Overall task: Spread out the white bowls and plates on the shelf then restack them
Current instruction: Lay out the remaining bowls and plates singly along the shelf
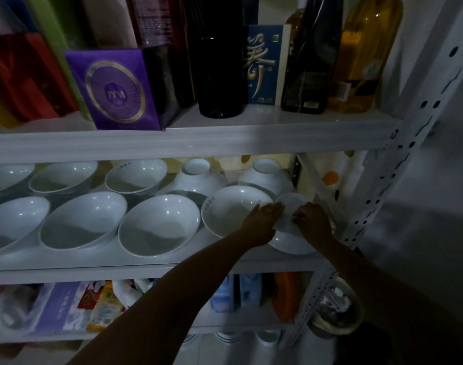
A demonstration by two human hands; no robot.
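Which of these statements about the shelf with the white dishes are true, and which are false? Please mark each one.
1. Both hands touch the small white plate at the right end of the middle shelf. True: the left hand and the right hand are on it.
2. All the white ceramic bowls stand upright. False: two back-row bowls are upside down.
3. The purple square box stands on the shelf above the bowls. True.
4. The bowls are in one tall stack. False: they are spread in two rows, such as the front bowl.
5. The bottle of yellow liquid is on the lowest shelf. False: it is on the upper shelf, at the right.
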